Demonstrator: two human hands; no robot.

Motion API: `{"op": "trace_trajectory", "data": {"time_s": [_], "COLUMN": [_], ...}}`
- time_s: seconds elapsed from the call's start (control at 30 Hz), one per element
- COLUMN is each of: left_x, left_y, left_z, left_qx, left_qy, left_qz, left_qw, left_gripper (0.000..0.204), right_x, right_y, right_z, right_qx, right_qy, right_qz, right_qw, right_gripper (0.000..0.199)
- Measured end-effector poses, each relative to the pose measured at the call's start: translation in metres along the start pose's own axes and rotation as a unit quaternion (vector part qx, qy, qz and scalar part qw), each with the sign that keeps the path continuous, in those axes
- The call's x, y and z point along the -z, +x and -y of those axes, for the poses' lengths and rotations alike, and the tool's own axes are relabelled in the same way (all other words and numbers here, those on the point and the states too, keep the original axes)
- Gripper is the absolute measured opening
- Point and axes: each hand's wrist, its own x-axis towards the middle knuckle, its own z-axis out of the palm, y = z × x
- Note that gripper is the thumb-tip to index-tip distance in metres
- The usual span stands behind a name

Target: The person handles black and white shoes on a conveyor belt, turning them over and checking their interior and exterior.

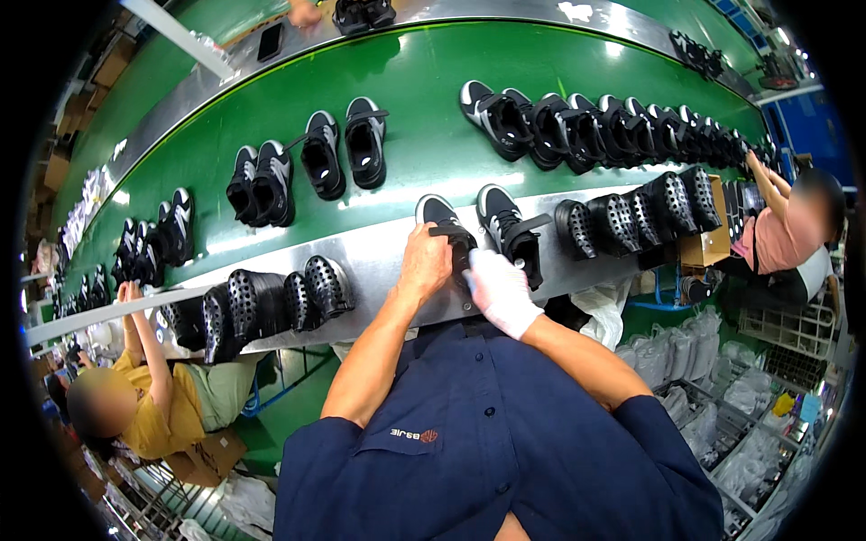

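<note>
Gripping a black-and-white sneaker [444,225] on the metal ledge [379,252] beside the green conveyor belt [415,81]: bare left hand [424,264] clasped over its near side, white-gloved right hand [499,290] touching its opening, grasp unclear. Second sneaker [510,230] just beside, to the right. Black perforated clogs [271,302] lined up left and right along the ledge.

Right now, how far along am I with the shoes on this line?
Done, it seems: pairs of black and white shoes lie out on the green belt. In hand: your bare left hand grips a shoe at the metal ledge, and your gloved right hand works at its opening. Left: the partner shoe beside it sits untouched, and rows of perforated black pieces wait along the ledge.
</note>
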Motion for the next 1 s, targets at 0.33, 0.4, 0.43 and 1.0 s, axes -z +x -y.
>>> {"op": "trace_trajectory", "data": {"time_s": [0.33,0.4,0.43,1.0], "left_x": [-0.013,-0.024,-0.027,-0.015], "left_y": [-0.046,-0.041,-0.035,-0.068], "left_z": [0.002,0.004,0.0,0.001], "left_qx": [0.186,0.216,0.252,0.101], "left_qy": [-0.075,-0.051,-0.002,0.113], "left_qz": [-0.048,-0.071,-0.075,-0.198], "left_qw": [0.979,0.972,0.965,0.968], "left_gripper": [0.058,0.056,0.05,0.028], "right_x": [-0.049,-0.058,-0.058,-0.065], "right_y": [0.03,0.032,0.037,0.044], "right_z": [-0.014,-0.011,-0.007,0.005], "right_qx": [-0.072,-0.085,-0.102,-0.228], "right_qy": [0.109,0.087,0.083,0.377], "right_qz": [0.036,0.014,0.011,0.119], "right_qw": [0.991,0.992,0.991,0.89], "right_gripper": [0.047,0.042,0.04,0.027]}}
